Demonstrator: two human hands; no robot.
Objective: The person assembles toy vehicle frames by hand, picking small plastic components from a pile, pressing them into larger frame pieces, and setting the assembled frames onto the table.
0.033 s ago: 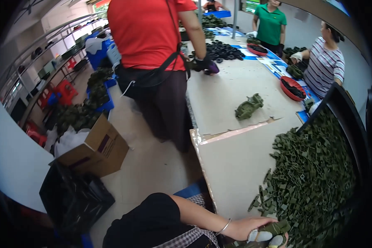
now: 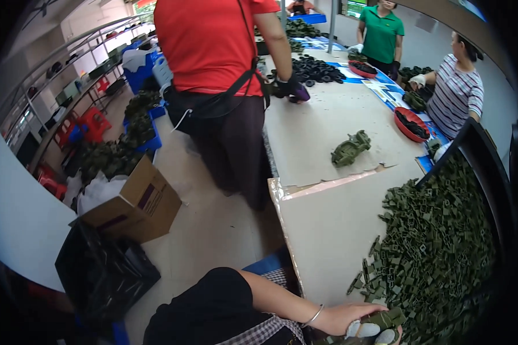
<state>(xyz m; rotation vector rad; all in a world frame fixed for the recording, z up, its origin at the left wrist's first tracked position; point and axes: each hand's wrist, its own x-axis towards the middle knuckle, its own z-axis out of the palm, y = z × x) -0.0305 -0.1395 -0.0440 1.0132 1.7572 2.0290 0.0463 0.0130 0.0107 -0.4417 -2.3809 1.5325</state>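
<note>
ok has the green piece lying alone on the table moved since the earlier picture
No, the lone green piece keeps its place against the torn edge of the table covering; the whole view shifted slightly.

A blocky olive-green piece (image 2: 390, 317), partly hidden, sits in the left hand (image 2: 341, 318) near loose green parts (image 2: 437, 236).

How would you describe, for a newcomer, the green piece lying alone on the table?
Find the long pale table, which stretches ahead. Just beyond the torn edge across its surface lies an olive-green moulded piece, perhaps a toy-vehicle shell. It lies alone and is bigger than the small green parts heaped nearby.
</note>
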